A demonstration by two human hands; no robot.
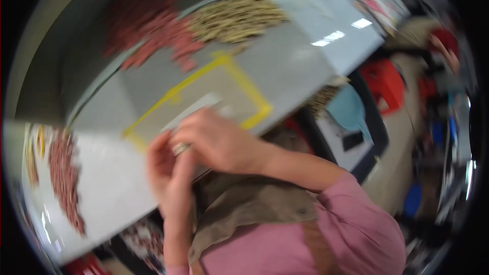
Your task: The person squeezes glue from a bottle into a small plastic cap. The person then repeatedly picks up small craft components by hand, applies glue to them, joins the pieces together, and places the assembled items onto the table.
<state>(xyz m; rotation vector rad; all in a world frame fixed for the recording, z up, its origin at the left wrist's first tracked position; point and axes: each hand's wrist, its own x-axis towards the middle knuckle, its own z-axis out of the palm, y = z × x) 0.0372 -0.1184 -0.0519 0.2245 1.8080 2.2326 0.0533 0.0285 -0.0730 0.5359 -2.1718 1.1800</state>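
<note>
My left hand (170, 175) and my right hand (216, 140) come together over the front edge of the table, fingers curled inward and touching. Pinched between the fingertips is a small pale beige piece (181, 148), blurred, so its exact kind does not show. Just beyond the hands, a white strip (201, 104) lies inside a rectangle of yellow tape (175, 91) on the tabletop. Some of the right hand's fingers are hidden behind its own back.
Heaps of small reddish pieces (153, 30) and beige pieces (237, 15) spread across the far table. More reddish pieces (64, 175) lie in rows at left. At right stand a dark-rimmed tray with a light-blue scoop (347, 109), a red bin (382, 85) and another person (415, 35).
</note>
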